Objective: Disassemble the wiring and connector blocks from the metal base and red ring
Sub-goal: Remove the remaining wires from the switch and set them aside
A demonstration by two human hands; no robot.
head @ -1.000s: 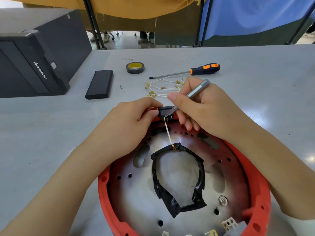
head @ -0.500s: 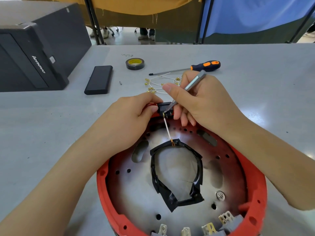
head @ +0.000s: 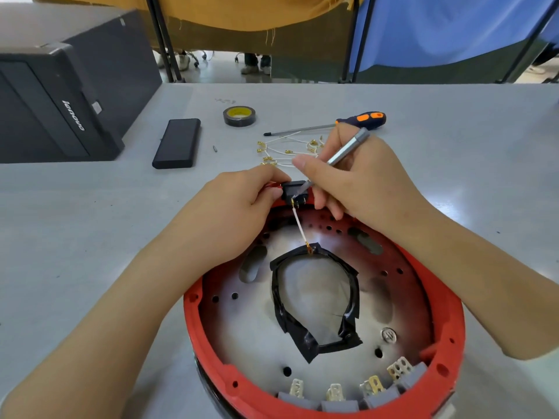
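- Left hand (head: 239, 207) is pinching the black block (head: 295, 190) at the red ring's (head: 447, 328) far edge.
- Right hand (head: 360, 179) is gripping a tool (head: 341, 154), tip probably at a terminal.
- Wire (head: 300, 225) looks thin and fragile; hold its brass lug.

A round metal base (head: 260, 334), shiny and drilled with holes, sits inside a red ring (head: 450, 322) on the table, with a loop wrapped in black tape (head: 314, 300) lying at its middle. A thin white wire (head: 300, 225) runs from the top of the loop to a small black block (head: 294, 190) at the ring's far edge. Four grey connector blocks (head: 348, 397) with pale metal tabs stand along the near rim.
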